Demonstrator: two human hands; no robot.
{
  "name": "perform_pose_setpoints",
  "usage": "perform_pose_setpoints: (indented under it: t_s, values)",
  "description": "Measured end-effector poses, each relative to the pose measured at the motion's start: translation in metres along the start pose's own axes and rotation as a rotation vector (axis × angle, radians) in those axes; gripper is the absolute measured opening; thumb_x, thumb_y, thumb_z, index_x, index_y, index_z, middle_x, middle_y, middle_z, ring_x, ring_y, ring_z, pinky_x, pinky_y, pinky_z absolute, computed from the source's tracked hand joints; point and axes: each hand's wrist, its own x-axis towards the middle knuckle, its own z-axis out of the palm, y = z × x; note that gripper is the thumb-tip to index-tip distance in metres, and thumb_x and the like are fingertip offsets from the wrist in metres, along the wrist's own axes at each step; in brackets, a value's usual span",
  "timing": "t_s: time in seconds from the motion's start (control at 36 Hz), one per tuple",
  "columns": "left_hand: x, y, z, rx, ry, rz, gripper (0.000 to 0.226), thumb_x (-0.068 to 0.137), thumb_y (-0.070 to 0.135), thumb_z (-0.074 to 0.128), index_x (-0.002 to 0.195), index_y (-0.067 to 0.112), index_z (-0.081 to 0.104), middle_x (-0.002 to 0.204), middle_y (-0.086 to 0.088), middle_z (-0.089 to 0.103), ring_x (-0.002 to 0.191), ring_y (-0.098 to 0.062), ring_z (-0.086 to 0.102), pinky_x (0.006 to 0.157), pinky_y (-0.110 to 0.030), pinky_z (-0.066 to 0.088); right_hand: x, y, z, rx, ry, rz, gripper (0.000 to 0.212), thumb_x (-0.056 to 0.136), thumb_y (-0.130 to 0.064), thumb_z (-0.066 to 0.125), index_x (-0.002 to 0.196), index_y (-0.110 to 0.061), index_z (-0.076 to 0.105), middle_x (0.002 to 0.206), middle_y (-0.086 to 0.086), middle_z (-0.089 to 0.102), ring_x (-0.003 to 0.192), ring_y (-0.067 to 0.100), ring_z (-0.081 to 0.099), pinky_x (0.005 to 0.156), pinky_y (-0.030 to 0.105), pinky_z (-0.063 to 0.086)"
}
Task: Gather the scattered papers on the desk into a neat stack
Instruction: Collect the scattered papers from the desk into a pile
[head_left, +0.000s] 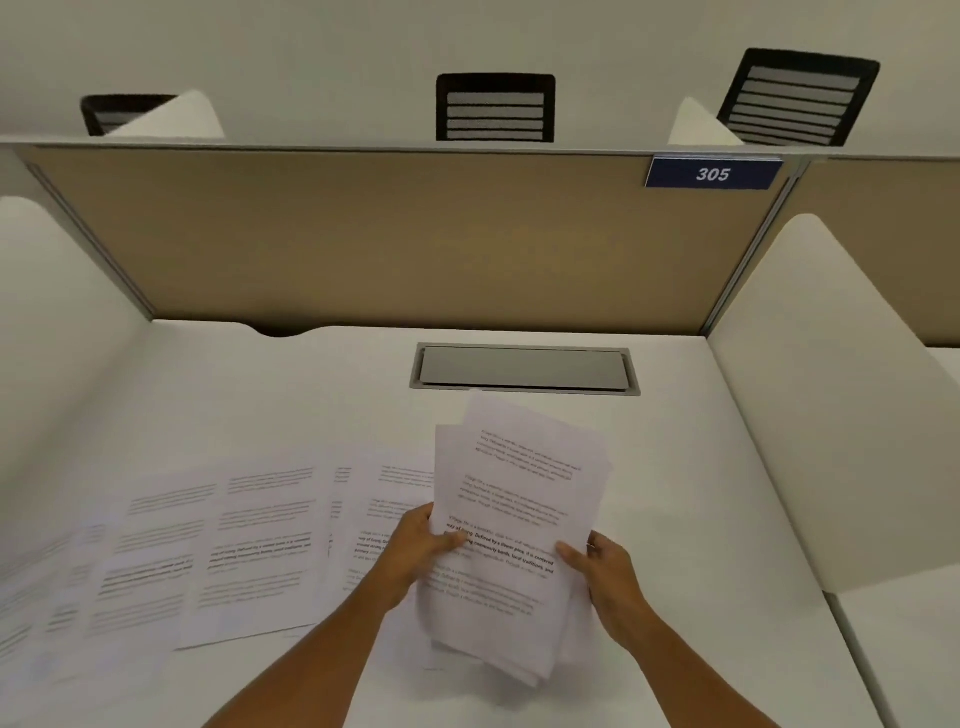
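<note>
A loose bundle of printed white papers (514, 499) is held above the desk, its sheets uneven and fanned at the top. My left hand (415, 556) grips its left edge with the thumb on top. My right hand (602, 571) holds its right edge the same way. Several more printed sheets (218, 551) lie overlapping on the white desk (701, 519) to the left, running out to the left edge of the view.
A grey cable hatch (524, 369) is set into the desk behind the bundle. A tan partition (363, 239) with a blue sign reading 305 (712, 174) closes the back. White side dividers (831, 395) stand left and right. Black chair backs (496, 106) show beyond.
</note>
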Motion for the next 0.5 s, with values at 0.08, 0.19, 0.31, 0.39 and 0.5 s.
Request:
perform_pose_setpoints:
  t_s: [0.08,0.19,0.31,0.39,0.5]
  values:
    - [-0.002,0.000,-0.017,0.036,0.041,0.020,0.044,0.081,0.018,0.078,0.123,0.018,0.064,0.118,0.002,0.073,0.105,-0.018,0.071,0.093,-0.039,0.058,0.005,-0.005,0.022,-0.041,-0.020,0.000,0.028,0.088,-0.010,0.075,0.116,-0.012,0.073,0.110,0.002,0.080,0.096,0.021,0.078,0.084,0.040,0.063]
    - [-0.005,0.004,-0.040,0.104,0.130,0.080,0.046,0.087,0.020,0.073,0.130,0.016,0.058,0.125,0.002,0.068,0.111,-0.016,0.067,0.096,-0.036,0.056,0.010,-0.013,0.057,-0.097,-0.035,-0.006,0.029,0.090,-0.006,0.072,0.119,-0.012,0.072,0.111,0.002,0.079,0.099,0.023,0.076,0.088,0.042,0.062]
    - [-0.010,0.001,-0.062,0.232,0.230,0.084,0.042,0.091,0.021,0.067,0.131,0.013,0.057,0.128,0.002,0.064,0.115,-0.014,0.060,0.099,-0.030,0.049,0.015,-0.014,0.094,-0.161,-0.048,0.013,0.026,0.092,-0.004,0.068,0.115,-0.015,0.072,0.110,0.000,0.077,0.101,0.022,0.074,0.093,0.041,0.060]
    - [-0.012,-0.008,-0.076,0.282,0.306,0.042,0.047,0.092,0.023,0.067,0.136,0.013,0.053,0.132,0.006,0.056,0.118,-0.008,0.047,0.100,-0.026,0.037,0.015,-0.013,0.119,-0.197,-0.071,0.035,0.026,0.091,-0.002,0.068,0.096,-0.027,0.073,0.099,-0.007,0.077,0.094,0.016,0.075,0.076,0.026,0.061]
    - [-0.012,-0.022,-0.091,0.304,0.325,-0.003,0.043,0.092,0.021,0.066,0.133,0.014,0.055,0.134,-0.001,0.059,0.128,-0.019,0.050,0.103,-0.029,0.039,0.020,-0.009,0.142,-0.274,-0.083,0.072,0.023,0.090,-0.004,0.068,0.103,-0.023,0.072,0.102,-0.004,0.076,0.097,0.020,0.074,0.086,0.035,0.061]
